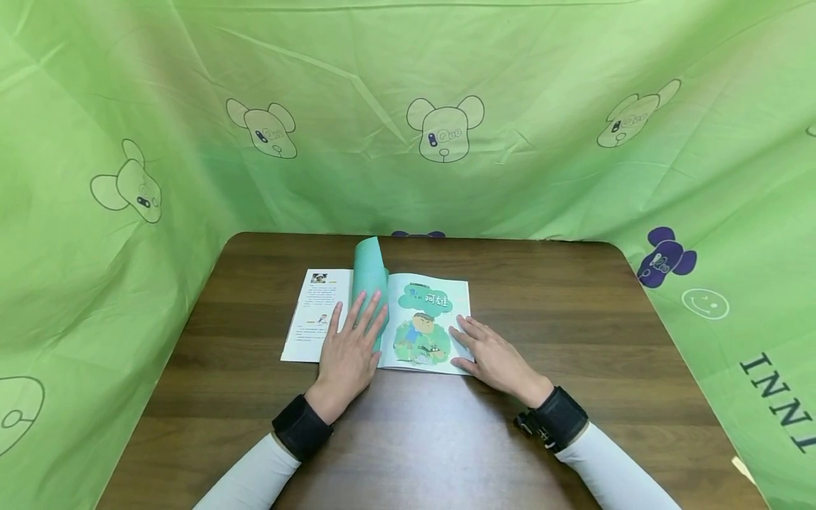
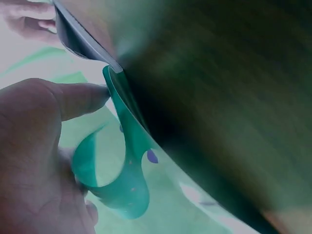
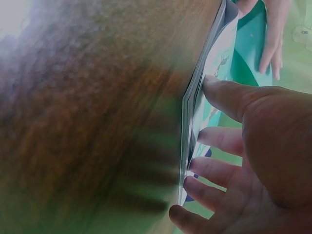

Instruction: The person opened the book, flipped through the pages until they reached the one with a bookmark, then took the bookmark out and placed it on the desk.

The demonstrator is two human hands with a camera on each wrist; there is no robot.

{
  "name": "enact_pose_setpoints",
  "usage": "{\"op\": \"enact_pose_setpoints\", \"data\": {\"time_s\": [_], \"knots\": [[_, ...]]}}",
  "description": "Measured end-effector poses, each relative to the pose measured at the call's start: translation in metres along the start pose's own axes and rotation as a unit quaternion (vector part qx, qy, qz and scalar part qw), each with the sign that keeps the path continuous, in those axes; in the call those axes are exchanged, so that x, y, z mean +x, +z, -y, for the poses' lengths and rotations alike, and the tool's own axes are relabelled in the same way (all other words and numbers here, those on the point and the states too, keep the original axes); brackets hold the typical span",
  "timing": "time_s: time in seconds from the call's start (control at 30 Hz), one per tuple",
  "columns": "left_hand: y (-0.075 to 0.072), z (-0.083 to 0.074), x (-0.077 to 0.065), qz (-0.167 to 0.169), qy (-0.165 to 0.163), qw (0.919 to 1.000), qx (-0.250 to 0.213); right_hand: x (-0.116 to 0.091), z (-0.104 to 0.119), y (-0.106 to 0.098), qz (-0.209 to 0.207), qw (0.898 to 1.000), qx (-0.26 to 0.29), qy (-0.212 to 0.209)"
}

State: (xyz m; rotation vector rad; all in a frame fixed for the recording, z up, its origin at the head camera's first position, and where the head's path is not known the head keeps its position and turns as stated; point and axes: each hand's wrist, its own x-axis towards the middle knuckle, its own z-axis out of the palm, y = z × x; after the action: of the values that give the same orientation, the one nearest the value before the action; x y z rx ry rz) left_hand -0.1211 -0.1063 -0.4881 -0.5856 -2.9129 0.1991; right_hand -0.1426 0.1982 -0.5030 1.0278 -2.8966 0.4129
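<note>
An open book [image 1: 398, 294] lies on the wooden table, its right page showing a cartoon child in a cap. Between that page and the printed left page [image 1: 306, 347] a teal sheet [image 1: 367, 265] stands curled over at its upper end. My left hand [image 1: 347, 358] presses on the teal sheet near the spine, fingers spread; in the left wrist view the thumb [image 2: 85, 100] is at the sheet's lower edge. At the right page's outer edge rests my right hand [image 1: 497, 358], fingers relaxed, with its thumb [image 3: 226, 97] on the lower corner in the right wrist view.
The brown table [image 1: 548, 290] extends around the book on all sides. Green cloth [image 1: 357, 184] printed with mouse-like heads hangs behind and beside it. Black bands [image 1: 302, 428] circle both wrists over white sleeves.
</note>
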Motion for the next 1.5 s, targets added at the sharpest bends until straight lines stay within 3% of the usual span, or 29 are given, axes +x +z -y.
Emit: {"op": "enact_pose_setpoints", "data": {"time_s": [0.17,0.43,0.77,0.97,1.17,1.5], "knots": [[-0.002,0.003,-0.002,0.009,-0.007,0.9996,0.026,0.0,0.0,-0.001,0.0,1.0,0.001,-0.004],[-0.009,0.01,-0.004,0.018,-0.056,0.9983,0.002,0.0,-0.003,-0.004,0.006,0.999,0.02,-0.039],[-0.008,0.015,-0.006,0.018,-0.083,0.9963,-0.013,-0.001,-0.007,-0.01,0.046,0.997,0.045,-0.035],[-0.007,0.017,-0.008,0.008,-0.072,0.9973,0.006,-0.001,-0.008,-0.011,0.052,0.997,0.051,-0.032],[-0.006,0.018,-0.009,0.007,-0.054,0.9985,-0.004,-0.001,-0.009,-0.011,0.049,0.997,0.054,-0.032],[-0.001,0.014,-0.013,0.033,-0.006,0.9988,-0.035,-0.001,-0.015,-0.015,0.044,0.995,0.07,-0.059]]}}
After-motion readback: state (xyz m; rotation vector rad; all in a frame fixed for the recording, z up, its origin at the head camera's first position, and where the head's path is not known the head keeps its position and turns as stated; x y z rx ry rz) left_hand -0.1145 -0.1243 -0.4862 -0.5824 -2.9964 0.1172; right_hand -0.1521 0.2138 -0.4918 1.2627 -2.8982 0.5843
